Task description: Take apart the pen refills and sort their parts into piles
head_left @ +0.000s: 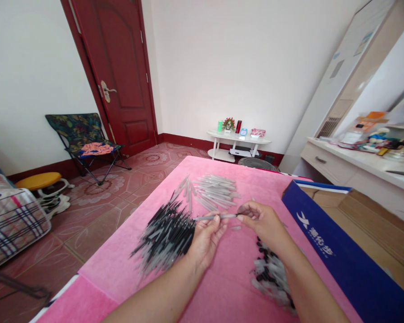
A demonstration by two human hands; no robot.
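Above the pink cloth, my left hand [207, 237] is closed around a slim, translucent grey pen [227, 216] lying almost level. My right hand [262, 220] pinches the pen's right end, where a small dark part shows between the fingertips. Left of my left hand is a dense heap of black and grey pen refills [168, 235]. Behind both hands lies a pile of clear grey pen barrels [217, 190]. Black and clear pen caps [271, 273] form a loose pile beneath my right forearm, partly hidden by it. One small clear piece [236, 228] rests just below the pen.
An open blue cardboard box [323, 242] stands along the right side of the pink-covered table [229, 287]. Beyond it is a white dresser [326, 157] with items on top. A folding chair [81, 134] and a yellow stool [38, 180] are at the left.
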